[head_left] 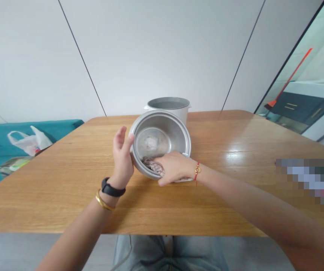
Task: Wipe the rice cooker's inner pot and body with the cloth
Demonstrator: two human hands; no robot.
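A round metal pot (173,131) is tilted on the wooden table, its open mouth facing me. My left hand (123,158) rests against the pot's left rim, with the fingers apart and pointing up. Inside the lower rim, my right hand (176,166) presses a crumpled patterned cloth (154,165) against the pot's wall; its fingertips are partly hidden. Behind the pot stands a white round container (183,113) with a grey interior, partly covered by the pot. Something white shows beneath my right wrist at the pot's lower right.
The wooden table (66,180) reaches to a white wall. On a teal sofa (63,126) at the left lie a white plastic bag (32,143) and some papers. A blurred-out item lies at the right. Beyond glass stands a red broom (291,75).
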